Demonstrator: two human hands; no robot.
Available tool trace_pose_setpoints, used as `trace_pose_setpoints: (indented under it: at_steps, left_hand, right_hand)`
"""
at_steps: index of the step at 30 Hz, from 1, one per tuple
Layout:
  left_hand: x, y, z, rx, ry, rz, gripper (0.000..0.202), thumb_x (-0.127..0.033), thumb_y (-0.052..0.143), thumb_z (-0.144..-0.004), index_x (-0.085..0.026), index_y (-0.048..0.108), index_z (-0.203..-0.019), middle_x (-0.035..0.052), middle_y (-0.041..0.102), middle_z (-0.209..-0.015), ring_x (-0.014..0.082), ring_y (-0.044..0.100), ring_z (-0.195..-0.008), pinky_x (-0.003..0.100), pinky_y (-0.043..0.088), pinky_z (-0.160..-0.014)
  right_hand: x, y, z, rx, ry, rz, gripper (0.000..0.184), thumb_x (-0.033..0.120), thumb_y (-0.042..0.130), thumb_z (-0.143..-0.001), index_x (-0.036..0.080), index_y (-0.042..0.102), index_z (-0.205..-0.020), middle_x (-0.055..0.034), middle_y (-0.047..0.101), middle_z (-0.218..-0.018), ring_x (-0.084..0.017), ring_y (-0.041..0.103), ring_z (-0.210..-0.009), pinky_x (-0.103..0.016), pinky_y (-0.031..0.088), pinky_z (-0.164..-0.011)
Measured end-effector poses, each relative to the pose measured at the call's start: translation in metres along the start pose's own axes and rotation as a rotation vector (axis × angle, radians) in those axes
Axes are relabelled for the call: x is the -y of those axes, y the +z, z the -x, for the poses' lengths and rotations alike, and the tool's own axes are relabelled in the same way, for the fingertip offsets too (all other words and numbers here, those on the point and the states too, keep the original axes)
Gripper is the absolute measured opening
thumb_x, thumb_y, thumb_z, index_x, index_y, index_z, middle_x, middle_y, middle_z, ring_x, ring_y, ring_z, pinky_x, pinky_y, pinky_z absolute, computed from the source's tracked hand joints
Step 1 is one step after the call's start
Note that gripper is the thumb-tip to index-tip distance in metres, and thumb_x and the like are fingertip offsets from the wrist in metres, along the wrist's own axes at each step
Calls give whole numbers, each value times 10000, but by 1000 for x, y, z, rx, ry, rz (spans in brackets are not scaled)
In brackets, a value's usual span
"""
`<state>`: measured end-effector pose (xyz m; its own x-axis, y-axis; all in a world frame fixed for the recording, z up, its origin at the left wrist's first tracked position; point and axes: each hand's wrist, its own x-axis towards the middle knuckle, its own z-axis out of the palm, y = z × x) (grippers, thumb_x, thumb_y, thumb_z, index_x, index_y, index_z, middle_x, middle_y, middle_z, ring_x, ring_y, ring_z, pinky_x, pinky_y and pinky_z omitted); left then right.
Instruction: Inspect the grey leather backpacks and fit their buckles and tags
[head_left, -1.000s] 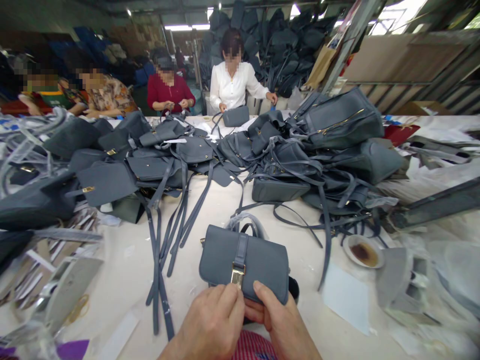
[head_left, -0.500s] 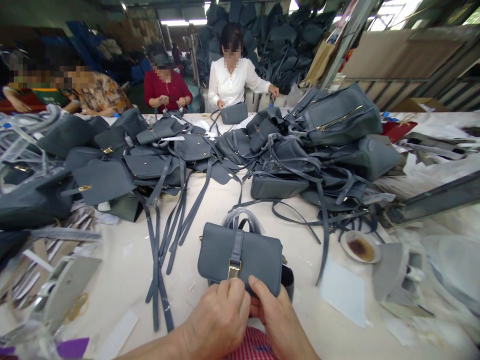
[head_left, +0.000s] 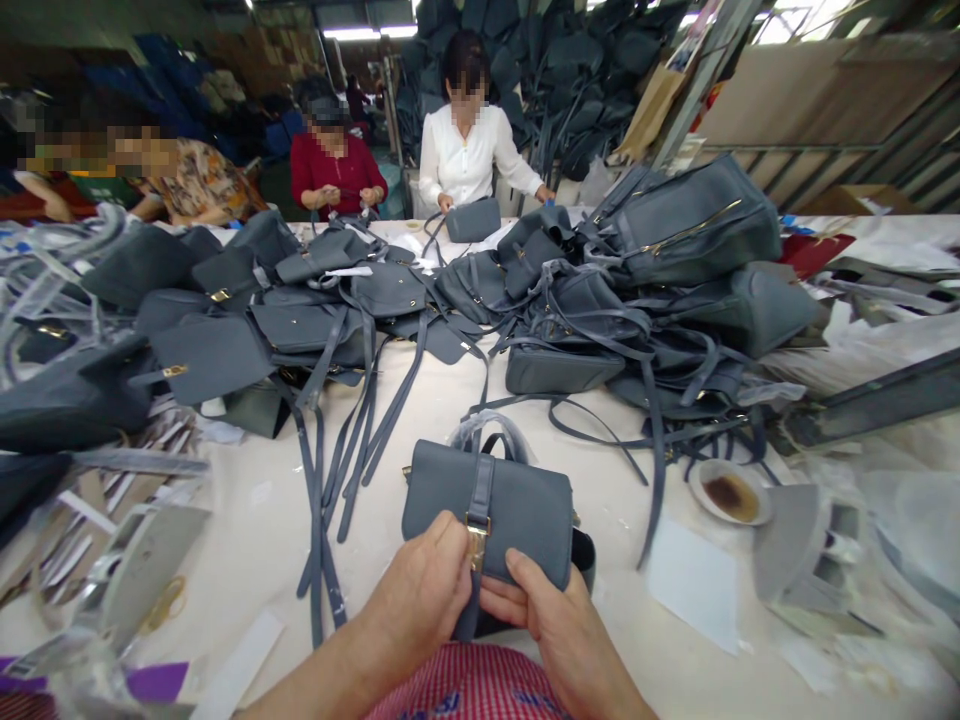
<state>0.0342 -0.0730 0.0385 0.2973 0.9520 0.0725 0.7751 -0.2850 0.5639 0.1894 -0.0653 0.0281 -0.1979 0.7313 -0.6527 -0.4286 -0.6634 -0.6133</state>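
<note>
A small dark blue-grey handbag (head_left: 442,490) lies before me, its flap facing up and its top handle wrapped in clear film. Down the flap's middle runs a strap (head_left: 481,485) with a gold clasp (head_left: 477,540); the strap's end hangs below. My left hand (head_left: 431,575) is closed in a fist at the clasp's left side, over the flap's lower edge. What lies between its fingers is hidden. My right hand (head_left: 544,605) grips the flap's lower right edge, thumb on top and fingers underneath.
Many similar bags (head_left: 300,330) and loose straps (head_left: 319,520) pile across the table. At right are a dish (head_left: 729,492) with brown residue, a pale sheet (head_left: 694,580) and a grey tape dispenser-like object (head_left: 795,540). Co-workers, one in a white blouse (head_left: 465,155), sit across the table.
My left fist has shifted left and up from below the clasp, so the clasp and strap end show more. My right hand still grips the flap.
</note>
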Motion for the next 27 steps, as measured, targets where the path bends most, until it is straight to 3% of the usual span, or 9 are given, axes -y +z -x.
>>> trace_pose_setpoints:
  at_steps: [4, 10, 18, 23, 27]
  left_hand:
    - [1, -6, -2, -4, -106, 104, 188, -130, 328, -893, -226, 392, -745, -24, 476, -714, 142, 502, -622, 251, 394, -577]
    - [-3, -8, 1, -59, -140, 178, 194, -146, 325, -892, -222, 401, -730, -22, 471, -688, 141, 495, -605, 250, 373, -570]
    - [1, 3, 12, -167, -201, 247, 188, -167, 329, -910, -225, 395, -744, -21, 472, -702, 139, 492, -620, 250, 392, -584]
    - [-2, 9, 11, -266, -203, 341, 177, -166, 333, -908, -222, 409, -757, 5, 512, -769, 146, 514, -692, 261, 428, -641]
    - [-6, 12, 8, -296, -310, 438, 168, -175, 377, -869, -219, 423, -713, -1, 529, -730, 142, 537, -648, 256, 445, -597]
  right_hand:
    - [2, 2, 1, 14, 8, -14, 696, 352, 759, -726, 91, 441, -1288, -162, 762, -1009, -341, 725, -908, -465, 602, -837]
    - [3, 3, 2, 35, 9, -34, 795, 333, 731, -755, 92, 312, -1387, -178, 757, -1014, -346, 725, -909, -482, 603, -809]
    - [-2, 0, -1, 74, 5, -18, 723, 335, 684, -806, 78, 322, -1377, -195, 738, -1068, -346, 714, -946, -489, 592, -833]
    - [-1, 4, 0, 52, -1, 6, 748, 366, 732, -752, 72, 377, -1342, -185, 749, -1040, -348, 719, -926, -469, 602, -827]
    - [-1, 6, 0, 5, 12, 13, 759, 371, 778, -690, 77, 430, -1297, -176, 754, -1029, -336, 730, -897, -450, 603, -831]
